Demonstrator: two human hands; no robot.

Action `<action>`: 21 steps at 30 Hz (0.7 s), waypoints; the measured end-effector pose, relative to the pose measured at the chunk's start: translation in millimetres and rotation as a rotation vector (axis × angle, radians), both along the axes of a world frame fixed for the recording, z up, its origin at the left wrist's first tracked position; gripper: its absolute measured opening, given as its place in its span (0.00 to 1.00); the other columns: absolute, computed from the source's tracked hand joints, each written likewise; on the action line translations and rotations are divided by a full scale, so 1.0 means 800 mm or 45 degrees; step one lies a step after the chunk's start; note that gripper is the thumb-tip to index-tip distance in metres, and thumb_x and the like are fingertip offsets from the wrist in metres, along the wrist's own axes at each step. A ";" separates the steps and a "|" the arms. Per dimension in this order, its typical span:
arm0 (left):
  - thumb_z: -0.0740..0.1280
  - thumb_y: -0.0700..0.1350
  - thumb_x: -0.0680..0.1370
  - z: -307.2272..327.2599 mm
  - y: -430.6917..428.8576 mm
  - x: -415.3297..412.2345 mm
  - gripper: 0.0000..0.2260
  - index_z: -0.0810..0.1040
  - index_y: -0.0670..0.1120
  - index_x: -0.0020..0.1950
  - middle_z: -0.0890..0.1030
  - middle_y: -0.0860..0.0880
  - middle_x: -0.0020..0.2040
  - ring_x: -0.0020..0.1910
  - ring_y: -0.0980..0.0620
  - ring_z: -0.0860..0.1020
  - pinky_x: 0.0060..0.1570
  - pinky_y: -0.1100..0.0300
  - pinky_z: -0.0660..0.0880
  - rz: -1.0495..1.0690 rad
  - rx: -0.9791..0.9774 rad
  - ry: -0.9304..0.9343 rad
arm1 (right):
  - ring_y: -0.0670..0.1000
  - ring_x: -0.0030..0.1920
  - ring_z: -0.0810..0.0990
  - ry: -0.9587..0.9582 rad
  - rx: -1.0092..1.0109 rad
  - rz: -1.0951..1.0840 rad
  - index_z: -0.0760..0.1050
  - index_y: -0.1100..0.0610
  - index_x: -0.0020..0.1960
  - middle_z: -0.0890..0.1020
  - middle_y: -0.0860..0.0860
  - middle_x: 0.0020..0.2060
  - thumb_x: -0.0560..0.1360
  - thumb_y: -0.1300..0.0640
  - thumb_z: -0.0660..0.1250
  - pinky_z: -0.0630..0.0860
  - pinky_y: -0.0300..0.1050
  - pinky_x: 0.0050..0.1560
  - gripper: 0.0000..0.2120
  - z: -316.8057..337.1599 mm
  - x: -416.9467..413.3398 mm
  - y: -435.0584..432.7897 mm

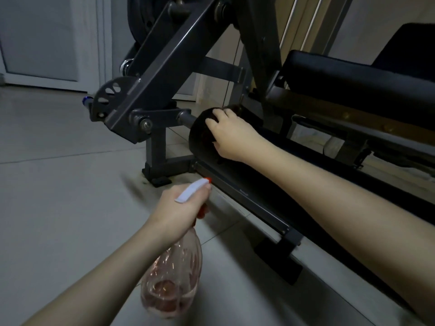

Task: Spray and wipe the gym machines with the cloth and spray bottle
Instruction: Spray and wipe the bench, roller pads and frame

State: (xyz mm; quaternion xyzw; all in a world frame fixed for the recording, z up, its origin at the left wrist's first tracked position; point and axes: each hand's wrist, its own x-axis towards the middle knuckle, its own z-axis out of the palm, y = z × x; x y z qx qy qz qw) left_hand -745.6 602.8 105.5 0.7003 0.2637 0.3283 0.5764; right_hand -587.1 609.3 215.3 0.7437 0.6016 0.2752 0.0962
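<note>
Item: gym machine (183, 50), a dark steel frame with a padded seat (353, 76), standing on the tiled floor (58, 184). Its foam roller pad (200, 147) hangs low, so both arms reach down to it. Right hand (231, 135): fingers curled over the roller's end, apparently bunching a dark cloth (234, 108) against it for wiping, though the cloth is hard to tell from the foam. Left hand (181, 208): wrapped around the neck of the clear spray bottle (174, 278), held just below the roller with the nozzle aimed at the frame, probably ready for the next spray.
</note>
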 end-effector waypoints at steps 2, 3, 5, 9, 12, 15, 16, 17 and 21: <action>0.62 0.56 0.78 0.005 -0.003 0.004 0.21 0.80 0.38 0.44 0.84 0.42 0.39 0.39 0.44 0.80 0.36 0.57 0.71 0.003 0.005 0.002 | 0.60 0.73 0.58 0.021 -0.019 -0.014 0.55 0.58 0.75 0.57 0.60 0.74 0.77 0.57 0.62 0.65 0.52 0.69 0.29 0.001 -0.003 -0.030; 0.62 0.56 0.78 0.010 -0.007 0.006 0.20 0.80 0.39 0.44 0.84 0.43 0.38 0.38 0.46 0.81 0.35 0.58 0.72 -0.003 0.022 0.000 | 0.60 0.73 0.57 0.019 -0.034 -0.031 0.54 0.57 0.76 0.56 0.60 0.74 0.77 0.57 0.62 0.65 0.51 0.68 0.30 0.002 -0.004 -0.050; 0.61 0.57 0.78 0.018 -0.016 0.010 0.19 0.80 0.42 0.41 0.83 0.45 0.37 0.37 0.49 0.80 0.34 0.61 0.72 -0.038 0.082 -0.012 | 0.59 0.73 0.57 0.011 -0.058 -0.070 0.52 0.56 0.76 0.56 0.59 0.74 0.77 0.56 0.62 0.66 0.50 0.67 0.31 0.003 -0.007 -0.086; 0.61 0.57 0.78 0.034 -0.033 0.014 0.17 0.79 0.46 0.39 0.82 0.49 0.35 0.36 0.52 0.79 0.36 0.60 0.71 -0.093 0.115 -0.062 | 0.58 0.73 0.57 0.014 -0.067 -0.170 0.52 0.51 0.76 0.56 0.57 0.74 0.76 0.53 0.64 0.70 0.49 0.64 0.32 0.005 -0.015 -0.153; 0.61 0.57 0.78 0.041 -0.040 0.014 0.18 0.80 0.44 0.42 0.83 0.48 0.36 0.36 0.54 0.79 0.37 0.60 0.73 -0.114 0.113 -0.074 | 0.59 0.73 0.57 0.046 -0.028 -0.260 0.52 0.50 0.75 0.55 0.55 0.74 0.77 0.54 0.62 0.71 0.48 0.62 0.31 0.002 -0.017 -0.190; 0.61 0.57 0.78 0.043 -0.044 0.008 0.18 0.80 0.43 0.44 0.83 0.46 0.38 0.36 0.55 0.80 0.41 0.58 0.76 -0.147 0.173 -0.088 | 0.57 0.71 0.63 0.120 0.053 -0.286 0.55 0.48 0.74 0.58 0.53 0.73 0.78 0.51 0.62 0.73 0.48 0.60 0.28 0.006 -0.013 -0.203; 0.61 0.57 0.78 0.043 -0.045 0.005 0.19 0.80 0.43 0.44 0.83 0.46 0.39 0.37 0.54 0.80 0.42 0.58 0.76 -0.153 0.185 -0.093 | 0.57 0.69 0.65 0.147 0.079 -0.279 0.57 0.48 0.73 0.60 0.53 0.72 0.77 0.50 0.62 0.74 0.48 0.59 0.27 0.008 -0.009 -0.202; 0.61 0.58 0.78 0.043 -0.044 0.004 0.19 0.80 0.43 0.44 0.83 0.46 0.38 0.37 0.54 0.80 0.41 0.58 0.76 -0.152 0.190 -0.094 | 0.56 0.66 0.68 0.183 0.096 -0.278 0.58 0.48 0.72 0.61 0.53 0.71 0.77 0.49 0.62 0.75 0.48 0.58 0.26 0.012 -0.005 -0.199; 0.61 0.58 0.78 0.043 -0.038 0.001 0.17 0.79 0.46 0.42 0.82 0.50 0.35 0.35 0.56 0.79 0.34 0.63 0.72 -0.132 0.180 -0.088 | 0.53 0.59 0.74 0.455 0.144 -0.354 0.62 0.47 0.69 0.68 0.51 0.66 0.78 0.50 0.61 0.74 0.45 0.51 0.21 0.035 0.022 -0.190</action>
